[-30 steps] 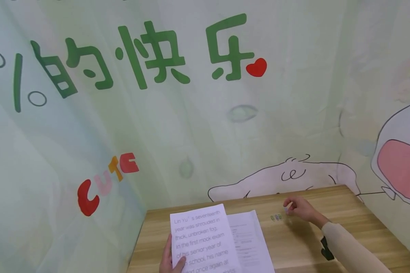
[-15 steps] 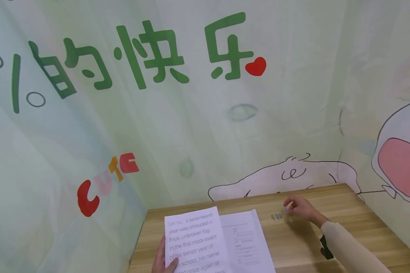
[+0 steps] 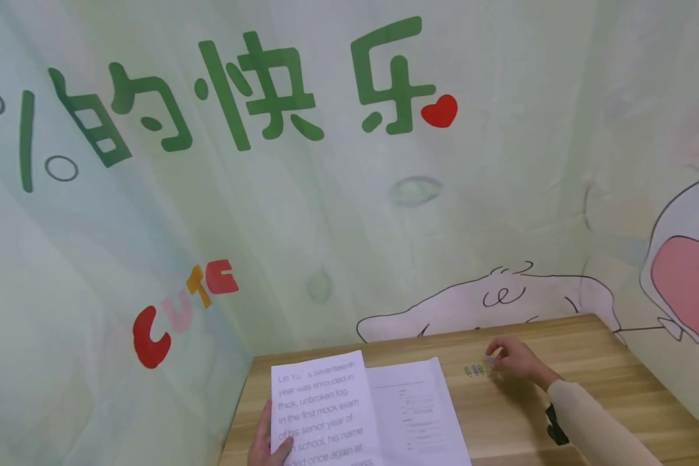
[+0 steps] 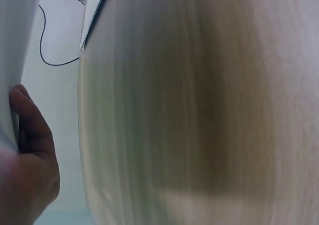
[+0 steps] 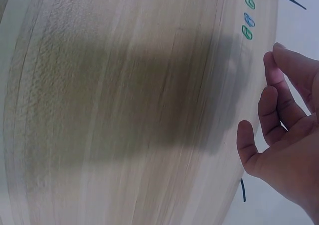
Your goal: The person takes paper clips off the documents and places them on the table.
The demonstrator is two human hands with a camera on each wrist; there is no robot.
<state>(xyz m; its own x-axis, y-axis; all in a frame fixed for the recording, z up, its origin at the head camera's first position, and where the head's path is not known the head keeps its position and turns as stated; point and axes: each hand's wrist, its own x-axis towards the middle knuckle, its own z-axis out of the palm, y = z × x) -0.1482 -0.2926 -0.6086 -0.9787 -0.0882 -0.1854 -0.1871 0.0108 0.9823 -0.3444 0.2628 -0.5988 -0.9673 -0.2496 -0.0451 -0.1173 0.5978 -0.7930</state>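
Note:
My left hand point(image 3: 270, 435) grips the left side of a printed sheet of paper point(image 3: 320, 404), with the thumb on its front. The sheet is tilted up toward the head camera. In the left wrist view the curled fingers point(image 4: 35, 130) are behind the paper. A second printed sheet point(image 3: 422, 411) lies on the table to its right, partly covered. Over the far part of the table, my right hand point(image 3: 515, 359) pinches a small pale purple paper clip point(image 3: 490, 360) between thumb and index finger. Three paper clips point(image 3: 474, 370), green and blue, lie in a row just left of that hand.
The wooden table point(image 3: 536, 421) reaches back to a printed cloth backdrop point(image 3: 338, 226) with green characters and cartoon figures. A black strap point(image 3: 555, 424) shows under the right forearm's beige sleeve point(image 3: 594, 421).
The left hand has moved the held sheet slightly left, uncovering more of the second sheet. The right hand stays in nearly the same place, still pinching.

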